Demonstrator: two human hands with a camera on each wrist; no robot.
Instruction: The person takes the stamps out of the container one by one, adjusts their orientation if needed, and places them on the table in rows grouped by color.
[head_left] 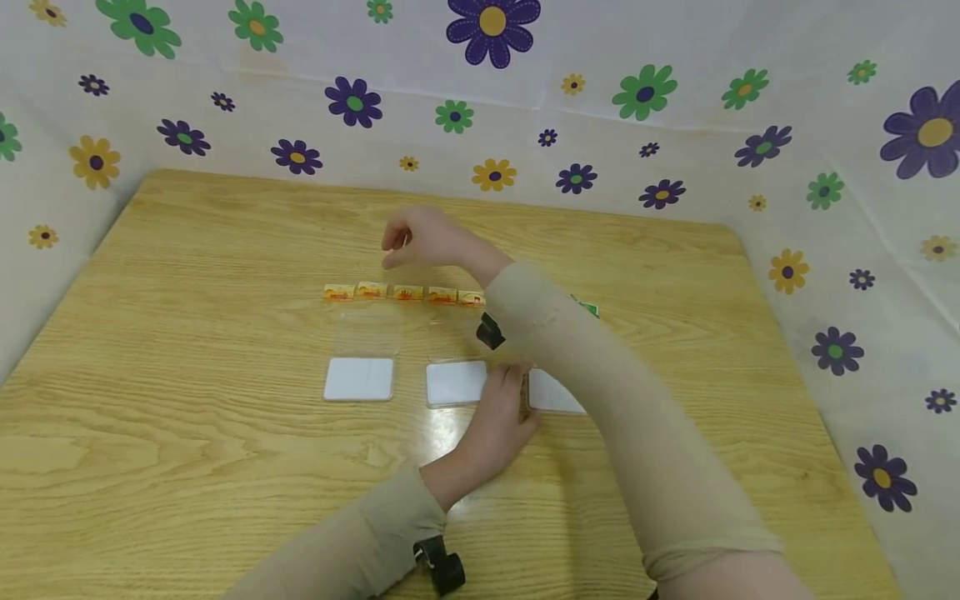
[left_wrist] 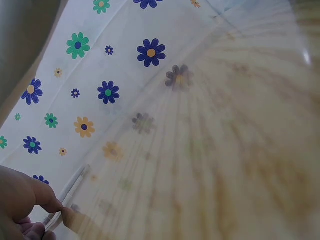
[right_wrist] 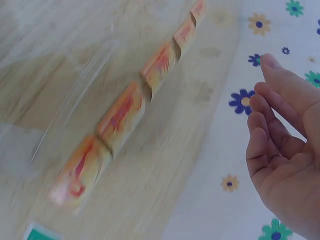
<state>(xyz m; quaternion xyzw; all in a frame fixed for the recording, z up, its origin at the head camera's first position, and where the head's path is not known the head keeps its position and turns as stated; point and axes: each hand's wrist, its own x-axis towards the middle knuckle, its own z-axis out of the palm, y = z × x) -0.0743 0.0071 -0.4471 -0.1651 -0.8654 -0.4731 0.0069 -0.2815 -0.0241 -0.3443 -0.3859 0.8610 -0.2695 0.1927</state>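
Note:
Across the table lies a row of three flat cases with white faces, a left case [head_left: 358, 379], a middle case [head_left: 456, 383] and a right case [head_left: 553, 392]. My left hand [head_left: 495, 425] is down between the middle and right ones, its fingers bent at a clear case edge [left_wrist: 70, 195]. Which of the two it holds is partly hidden. Farther back runs a row of several small orange-yellow picture cards [head_left: 408, 293]. Above and behind them hovers my right hand [head_left: 427, 237], fingers loosely curled; in the right wrist view nothing shows between thumb and fingers.
Faint clear plastic sheets or lids [head_left: 367, 333] lie between the white faces and the cards. A green card [head_left: 588, 308] is partly hidden behind the right sleeve [head_left: 570, 333]. A flower-printed cloth [head_left: 420, 75] surrounds the wooden table [head_left: 187, 350] at the back and sides.

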